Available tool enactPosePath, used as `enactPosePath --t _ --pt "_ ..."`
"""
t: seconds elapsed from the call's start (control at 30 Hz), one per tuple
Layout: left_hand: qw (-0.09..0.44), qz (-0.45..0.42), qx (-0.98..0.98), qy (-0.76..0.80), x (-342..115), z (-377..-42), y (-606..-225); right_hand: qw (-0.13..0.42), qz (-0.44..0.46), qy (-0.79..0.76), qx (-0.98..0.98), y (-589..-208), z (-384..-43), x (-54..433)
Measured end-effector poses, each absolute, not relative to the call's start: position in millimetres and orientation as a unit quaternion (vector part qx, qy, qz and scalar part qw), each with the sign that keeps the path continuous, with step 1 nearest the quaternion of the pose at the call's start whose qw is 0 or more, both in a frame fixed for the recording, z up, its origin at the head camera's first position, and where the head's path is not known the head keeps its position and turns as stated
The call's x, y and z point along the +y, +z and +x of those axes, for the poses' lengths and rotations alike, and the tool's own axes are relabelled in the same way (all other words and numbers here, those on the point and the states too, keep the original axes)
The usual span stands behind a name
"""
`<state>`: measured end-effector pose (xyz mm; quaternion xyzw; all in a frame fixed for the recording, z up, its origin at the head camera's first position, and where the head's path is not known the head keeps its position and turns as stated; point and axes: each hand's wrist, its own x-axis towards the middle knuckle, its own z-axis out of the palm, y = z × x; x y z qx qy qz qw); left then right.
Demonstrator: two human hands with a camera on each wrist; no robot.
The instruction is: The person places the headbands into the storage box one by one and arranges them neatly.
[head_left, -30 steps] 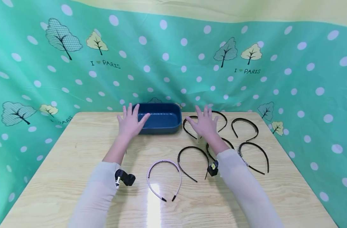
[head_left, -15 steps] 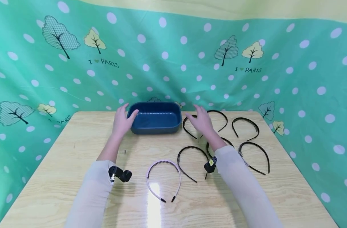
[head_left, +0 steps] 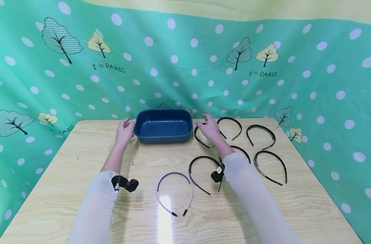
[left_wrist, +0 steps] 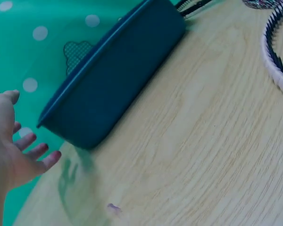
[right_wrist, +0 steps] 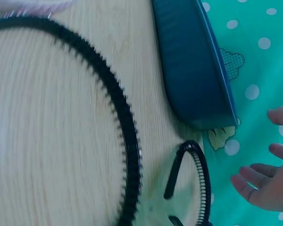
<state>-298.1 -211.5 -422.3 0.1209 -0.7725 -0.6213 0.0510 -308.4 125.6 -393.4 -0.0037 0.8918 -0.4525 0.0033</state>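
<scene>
A dark blue plastic bin [head_left: 165, 139] stands at the back of the table against the curtain. My left hand [head_left: 124, 133] is just off the bin's left end, fingers loosely bent and holding nothing; the left wrist view shows a gap between that hand [left_wrist: 21, 157] and the bin [left_wrist: 118, 80]. Off the right end hovers my right hand [head_left: 210, 129], above a black headband [head_left: 196, 136]. In the right wrist view this hand [right_wrist: 271, 176] is apart from the bin [right_wrist: 193, 70], its fingers relaxed. A lavender headband [head_left: 157, 189] lies nearer the front.
Several black toothed headbands lie on the right half of the wooden table [head_left: 66, 189], among them one at the far right [head_left: 272, 135] and one by the lavender headband [head_left: 190, 167]. A green dotted curtain [head_left: 173, 88] hangs behind the table.
My left hand has moved left from over the bin's left end to beside it. My right hand has shifted slightly left. Both hands' spread fingers have relaxed. Bin and headbands keep their places.
</scene>
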Motion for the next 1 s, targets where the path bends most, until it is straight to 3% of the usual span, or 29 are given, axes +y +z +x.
enactPosePath --t 0.23,0.63,1.0 --pt "0.001 0.148 -0.733 -0.664 -213.3 -298.1 -431.9 0.035 0.011 -0.460 0.887 -403.5 -306.8 111.5" --pt "-0.011 0.125 -0.710 -0.693 -210.6 -298.4 -444.7 0.076 0.066 -0.609 0.787 -424.1 -312.0 94.5" --pt "-0.021 0.129 -0.715 -0.687 -210.3 -297.2 -443.2 0.096 0.084 -0.629 0.767 -427.6 -316.0 88.1"
